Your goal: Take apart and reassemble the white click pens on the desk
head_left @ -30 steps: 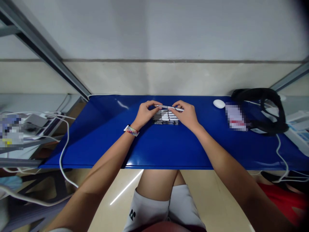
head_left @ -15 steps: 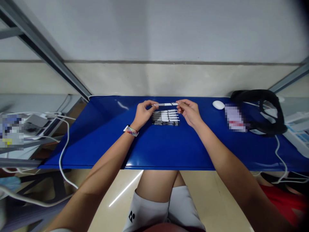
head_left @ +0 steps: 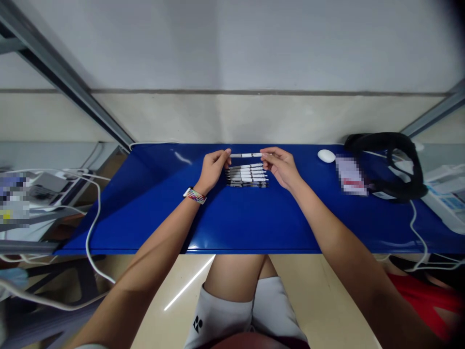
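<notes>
Head view shows the left hand and the right hand with fingers clamped on opposite ends of a slim white-and-grey pen, held level near the centre of the frame. Just below it in the picture, a row of slim white-and-black pens lies on the glossy blue surface. Right of centre sits a smooth white oval object; farther right, a looped black strap.
</notes>
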`<action>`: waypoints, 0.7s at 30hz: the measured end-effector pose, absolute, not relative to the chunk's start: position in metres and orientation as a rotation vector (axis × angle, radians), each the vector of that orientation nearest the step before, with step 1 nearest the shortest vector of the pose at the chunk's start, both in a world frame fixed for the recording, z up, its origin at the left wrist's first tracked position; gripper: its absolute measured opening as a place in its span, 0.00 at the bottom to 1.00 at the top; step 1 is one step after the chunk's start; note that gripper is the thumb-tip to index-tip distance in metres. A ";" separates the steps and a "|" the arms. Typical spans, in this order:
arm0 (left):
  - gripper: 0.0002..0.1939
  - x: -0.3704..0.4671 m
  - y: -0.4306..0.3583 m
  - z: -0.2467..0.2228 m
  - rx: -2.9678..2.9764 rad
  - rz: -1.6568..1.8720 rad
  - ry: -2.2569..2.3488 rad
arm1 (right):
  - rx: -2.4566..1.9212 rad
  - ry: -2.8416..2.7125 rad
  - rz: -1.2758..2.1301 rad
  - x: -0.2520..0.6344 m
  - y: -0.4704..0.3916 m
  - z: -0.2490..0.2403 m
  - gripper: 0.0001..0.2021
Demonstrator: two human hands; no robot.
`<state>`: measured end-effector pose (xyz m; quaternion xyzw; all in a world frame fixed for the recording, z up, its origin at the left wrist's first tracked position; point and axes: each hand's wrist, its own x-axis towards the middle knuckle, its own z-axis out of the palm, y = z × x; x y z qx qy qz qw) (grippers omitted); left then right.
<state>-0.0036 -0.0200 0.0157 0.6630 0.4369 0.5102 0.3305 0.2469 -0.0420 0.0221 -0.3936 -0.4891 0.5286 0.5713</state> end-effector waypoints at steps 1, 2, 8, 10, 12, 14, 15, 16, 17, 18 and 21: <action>0.31 -0.004 -0.019 0.015 1.730 1.343 1.151 | -0.921 -1.160 1.251 0.248 -0.042 0.021 0.17; 0.31 -0.004 -0.019 0.015 1.729 1.347 1.156 | -0.916 -1.167 1.262 0.249 -0.041 0.020 0.16; 0.28 -0.005 -0.020 0.018 1.783 1.337 1.118 | -0.899 -1.113 1.285 0.249 -0.040 0.016 0.16; 0.29 -0.005 -0.020 0.016 1.775 1.329 1.134 | -0.918 -1.092 1.273 0.249 -0.040 0.016 0.17; 0.33 -0.004 -0.019 0.014 1.757 1.335 1.173 | -0.920 -1.081 1.269 0.248 -0.040 0.016 0.17; 0.38 -0.004 -0.017 0.012 1.744 1.345 1.204 | -0.922 -1.085 1.263 0.248 -0.040 0.017 0.16; 0.39 -0.004 -0.016 0.011 1.737 1.347 1.206 | -0.926 -1.090 1.256 0.248 -0.040 0.016 0.16; 0.40 -0.004 -0.016 0.011 1.725 1.349 1.199 | -0.933 -1.095 1.249 0.249 -0.040 0.016 0.16; 0.40 -0.004 -0.015 0.011 1.709 1.350 1.184 | -0.941 -1.097 1.242 0.249 -0.040 0.016 0.16; 0.40 -0.004 -0.014 0.011 1.688 1.358 1.163 | -0.947 -1.095 1.235 0.249 -0.039 0.016 0.16; 0.29 -0.005 -0.013 0.012 1.637 1.390 1.054 | -0.959 -1.075 1.219 0.250 -0.038 0.014 0.16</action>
